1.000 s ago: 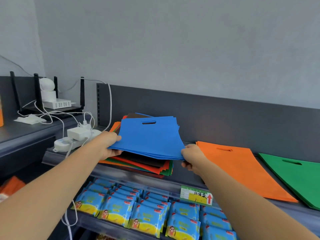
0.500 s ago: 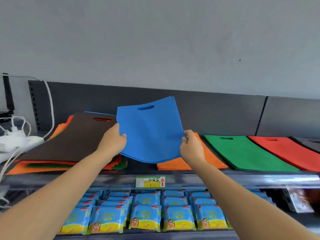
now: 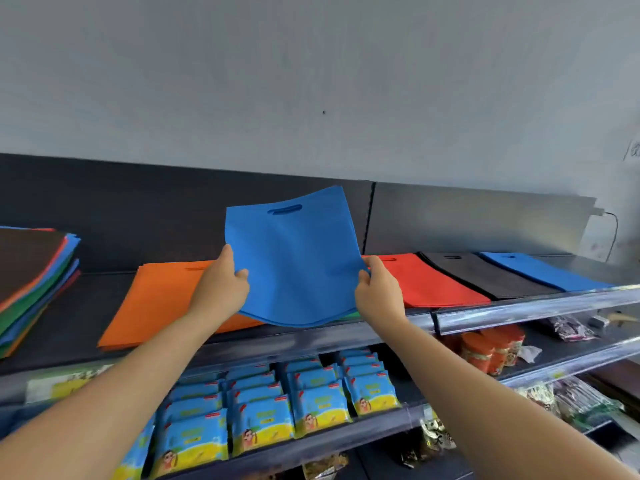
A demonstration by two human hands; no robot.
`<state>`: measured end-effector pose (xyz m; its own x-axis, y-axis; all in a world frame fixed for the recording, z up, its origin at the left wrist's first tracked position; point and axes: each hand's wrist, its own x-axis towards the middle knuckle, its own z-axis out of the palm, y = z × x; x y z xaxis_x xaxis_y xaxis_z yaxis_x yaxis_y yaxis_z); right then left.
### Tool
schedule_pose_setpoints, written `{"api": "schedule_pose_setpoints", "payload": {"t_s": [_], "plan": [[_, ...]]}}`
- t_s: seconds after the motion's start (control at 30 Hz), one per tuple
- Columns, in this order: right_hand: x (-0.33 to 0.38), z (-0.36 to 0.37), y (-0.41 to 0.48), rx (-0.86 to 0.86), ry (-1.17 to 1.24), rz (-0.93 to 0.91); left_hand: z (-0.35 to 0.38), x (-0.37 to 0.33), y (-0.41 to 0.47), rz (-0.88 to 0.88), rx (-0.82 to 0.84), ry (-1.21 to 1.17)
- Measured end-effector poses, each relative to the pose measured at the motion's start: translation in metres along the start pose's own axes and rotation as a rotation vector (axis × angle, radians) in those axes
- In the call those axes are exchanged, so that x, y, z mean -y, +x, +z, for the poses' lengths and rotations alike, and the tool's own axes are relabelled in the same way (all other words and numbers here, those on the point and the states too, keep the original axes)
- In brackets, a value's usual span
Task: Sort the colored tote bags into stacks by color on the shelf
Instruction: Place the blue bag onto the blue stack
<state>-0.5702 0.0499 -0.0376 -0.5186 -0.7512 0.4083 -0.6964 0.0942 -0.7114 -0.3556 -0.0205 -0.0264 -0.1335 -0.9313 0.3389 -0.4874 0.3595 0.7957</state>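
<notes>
Backdrop: grey wall (image 3: pixel 311 81) behind a dark store shelf (image 3: pixel 93 299), where flat tote bags lie in a row.
Unsorted pile: mixed stack (image 3: pixel 31 271) at the far left, with brown on top and blue, green, red and orange edges showing below it.
Sorted row: orange stack (image 3: pixel 156 306), red stack (image 3: pixel 426 282), black stack (image 3: pixel 485 275) and blue stack (image 3: pixel 540 271), side by side with one colour to each. A green sliver peeks out under the held bags.
Held bags: blue tote bags (image 3: pixel 294 265), apparently a few together, are up off the shelf and tilted toward the wall, handle slot at the top, between the orange and red stacks.
Left hand (image 3: pixel 221 289): pinches the left edge, thumb on the front and fingers curled behind.
Right hand (image 3: pixel 379 292): clamps the right edge the same way.
Why held so: gripping both edges likely keeps the limp fabric spread and the layers squared for laying down flat.
Where they belong: I'd judge the blue stack at the far right, well apart from where they are now.
Below: snack packets (image 3: pixel 259 410) fill the lower shelf.
</notes>
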Motion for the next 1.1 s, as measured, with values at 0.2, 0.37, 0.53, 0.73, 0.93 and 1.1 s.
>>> {"api": "schedule_pose_setpoints", "payload": {"t_s": [0.2,0.37,0.53,0.73,0.93,1.1], "plan": [[-0.078,-0.075,0.022,-0.047,-0.036,0.039,0.099,-0.050,-0.006,0.013,0.106,-0.023],[-0.133,-0.125,0.047,-0.092,-0.055,0.109,0.173,-0.093,0.002,0.072,0.163,-0.036],[-0.188,-0.163,0.083,-0.156,-0.073,0.166,0.245,-0.134,0.024,0.125,0.210,-0.021],[-0.253,-0.204,0.135,-0.211,-0.105,0.224,0.332,-0.179,0.051,0.206,0.253,-0.025],[-0.316,-0.251,0.186,-0.252,-0.139,0.263,0.410,-0.231,0.074,0.254,0.289,0.025],[-0.370,-0.292,0.218,-0.260,-0.142,0.271,0.475,-0.270,0.081,0.283,0.304,0.065]]}}
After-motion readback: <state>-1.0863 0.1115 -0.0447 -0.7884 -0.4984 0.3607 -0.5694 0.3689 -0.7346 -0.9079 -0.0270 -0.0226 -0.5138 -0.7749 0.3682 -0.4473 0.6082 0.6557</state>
